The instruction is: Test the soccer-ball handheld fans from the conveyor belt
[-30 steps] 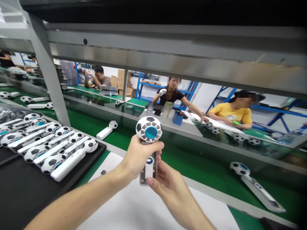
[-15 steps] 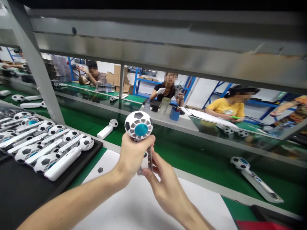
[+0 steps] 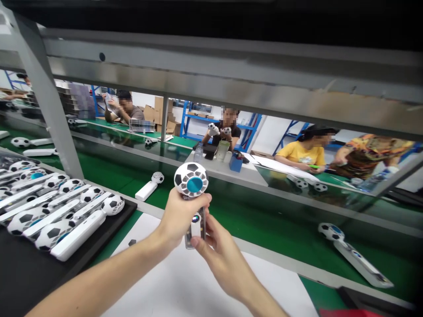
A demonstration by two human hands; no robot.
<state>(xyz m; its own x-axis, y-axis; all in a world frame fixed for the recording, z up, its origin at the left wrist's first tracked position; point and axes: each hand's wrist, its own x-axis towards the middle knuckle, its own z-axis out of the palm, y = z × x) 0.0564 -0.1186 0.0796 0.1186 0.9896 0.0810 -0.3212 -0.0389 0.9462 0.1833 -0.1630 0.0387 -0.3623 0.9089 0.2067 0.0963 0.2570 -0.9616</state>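
Observation:
Both my hands hold one handheld device with a soccer-ball head [image 3: 191,179], upright above the white sheet. Its round head is black and white, with slots around a blue disc that faces me. Wrapped round the neck just under the ball is my left hand [image 3: 180,213], its thumb lying across the front. Lower down, my right hand [image 3: 216,246] grips the handle, thumb on the front and fingers behind. The handle has a clear casing, a white strip and a small display [image 3: 196,218] with lit coloured dots. My fingers hide part of the handle.
On the left, a black tray [image 3: 127,210] bears several similar devices. A green conveyor [image 3: 264,233] runs behind my hands, with a white device [image 3: 147,189] and another device [image 3: 355,255] on it. A black pentagon piece [image 3: 132,242] lies on the white sheet [image 3: 158,281]. Co-workers sit opposite.
My view has shifted a little, so the scene sits lower. The device stays in both hands, and its display now shows more plainly. A co-worker opposite has moved their hands.

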